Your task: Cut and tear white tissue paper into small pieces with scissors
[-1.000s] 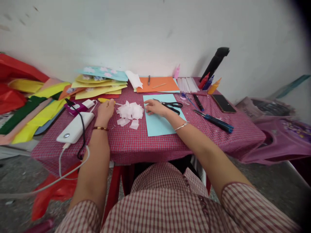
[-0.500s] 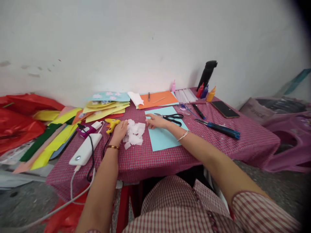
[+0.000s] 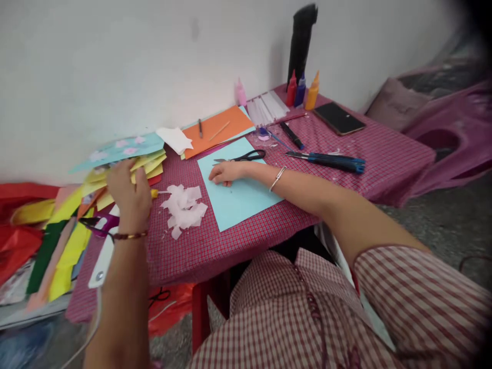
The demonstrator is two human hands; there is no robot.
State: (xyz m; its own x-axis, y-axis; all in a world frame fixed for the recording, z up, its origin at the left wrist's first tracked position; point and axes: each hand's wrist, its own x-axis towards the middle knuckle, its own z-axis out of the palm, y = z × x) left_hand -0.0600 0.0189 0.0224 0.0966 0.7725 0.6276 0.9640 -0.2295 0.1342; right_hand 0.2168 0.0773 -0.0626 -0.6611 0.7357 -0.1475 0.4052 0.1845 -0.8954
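My left hand (image 3: 128, 197) hovers at the table's left side, over a yellow glue gun (image 3: 154, 193) and the edge of a stack of coloured paper sheets (image 3: 126, 154). Its fingers bend downward and hide what lies beneath them. Only the gun's tip shows, beside the thumb. My right hand (image 3: 225, 174) lies flat, fingers out, on a light blue sheet (image 3: 240, 197). Black-handled scissors (image 3: 246, 156) lie just beyond it on that sheet. A heap of white paper scraps (image 3: 184, 207) sits between my hands on the red checked tablecloth (image 3: 215, 241).
An orange sheet (image 3: 215, 130) lies at the back. Glue bottles (image 3: 302, 91), a black flask (image 3: 302, 38), a phone (image 3: 338, 118), a blue cutter (image 3: 330, 161) and a black pen (image 3: 292, 136) are on the right. A white power bank (image 3: 102, 261) and coloured strips (image 3: 57, 246) lie left.
My left hand has left the white scraps and moved left over the glue gun and paper stack. My head has turned, tilting the view. The right hand stays on the blue sheet.
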